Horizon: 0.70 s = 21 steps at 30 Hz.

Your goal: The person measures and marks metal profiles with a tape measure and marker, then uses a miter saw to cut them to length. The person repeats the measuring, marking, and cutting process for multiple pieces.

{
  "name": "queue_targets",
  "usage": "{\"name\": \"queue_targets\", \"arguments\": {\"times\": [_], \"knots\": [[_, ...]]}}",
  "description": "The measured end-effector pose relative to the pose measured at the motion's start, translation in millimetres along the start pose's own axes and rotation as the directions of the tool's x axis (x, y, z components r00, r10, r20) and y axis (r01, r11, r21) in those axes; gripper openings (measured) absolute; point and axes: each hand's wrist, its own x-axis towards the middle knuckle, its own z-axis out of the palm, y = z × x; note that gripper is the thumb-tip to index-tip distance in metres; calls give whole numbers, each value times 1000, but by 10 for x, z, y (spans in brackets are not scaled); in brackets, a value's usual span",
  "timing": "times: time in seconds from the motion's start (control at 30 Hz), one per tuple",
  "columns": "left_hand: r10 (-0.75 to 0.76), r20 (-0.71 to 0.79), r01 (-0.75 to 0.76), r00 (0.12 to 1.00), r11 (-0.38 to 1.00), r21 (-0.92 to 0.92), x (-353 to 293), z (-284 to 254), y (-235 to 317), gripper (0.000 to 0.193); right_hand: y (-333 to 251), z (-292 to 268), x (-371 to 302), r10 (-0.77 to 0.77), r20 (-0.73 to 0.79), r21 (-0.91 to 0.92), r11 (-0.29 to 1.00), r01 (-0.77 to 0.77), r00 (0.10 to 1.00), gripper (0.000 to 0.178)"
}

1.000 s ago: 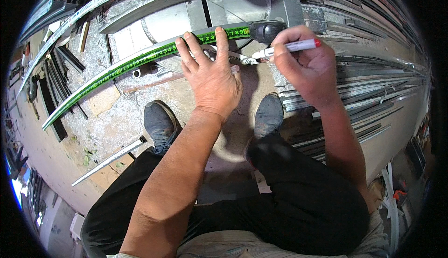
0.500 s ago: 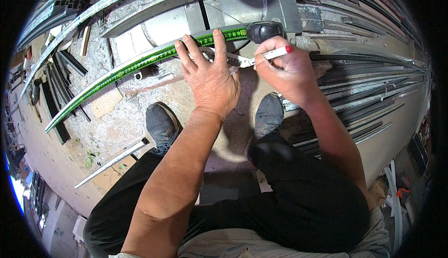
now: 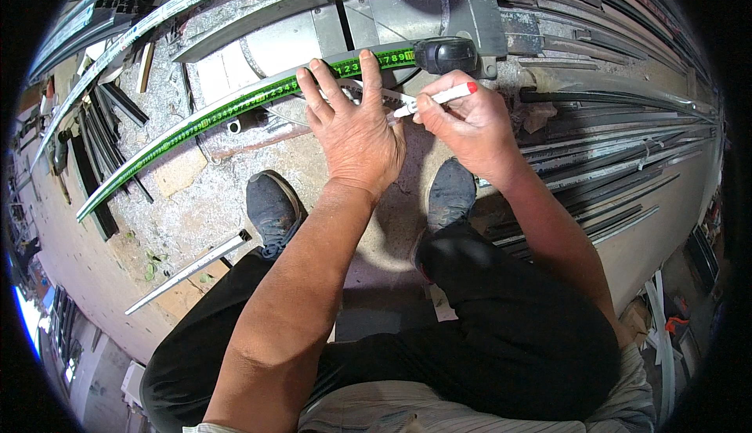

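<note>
A green tape measure blade [image 3: 211, 118] stretches from the lower left up to its black case [image 3: 445, 55], along a pale strip. Across the blade lies my left hand [image 3: 352, 135], fingers spread and pressing down. A small whitish piece [image 3: 394, 117] shows at its thumb; I cannot make out what it is. Between thumb and fingers, my right hand [image 3: 468, 124] grips a white marker [image 3: 445, 95] with a red end. The marker's other end points left and reaches close to my left thumb; whether they touch is unclear.
A grey metal saw base [image 3: 392, 22] with a slot and an upright fence [image 3: 251, 22] stands beyond the tape. Long metal profiles [image 3: 619, 143] lie stacked at the right. Dark offcuts [image 3: 102, 135] lie at the left. My shoes [image 3: 452, 190] are on the floor below my hands.
My right hand has moved slightly left and down, bringing the marker's end nearer to my left thumb. My left hand and the tape have hardly moved.
</note>
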Motion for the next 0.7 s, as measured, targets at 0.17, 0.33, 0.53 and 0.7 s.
{"name": "queue_targets", "arguments": {"times": [0.17, 0.33, 0.53, 0.7], "knots": [[2, 10, -2, 1000, 1000, 16, -5, 14, -7, 96, 86, 89, -11, -19, 44, 126, 992, 13, 999, 9], [7, 17, -7, 1000, 1000, 13, -4, 14, -12, 99, 156, 231, 1, -10, -23, 217, 976, 14, 1000, 9], [9, 10, -9, 1000, 1000, 13, -3, 32, -6, 101, 148, 250, -9, 37, -56, 202, 979, -25, 998, 13], [-11, 17, 10, 1000, 998, 56, 9, -1, 28, 107, 308, 3, -123, 208, -191, 315, 939, -141, 959, 21]]}}
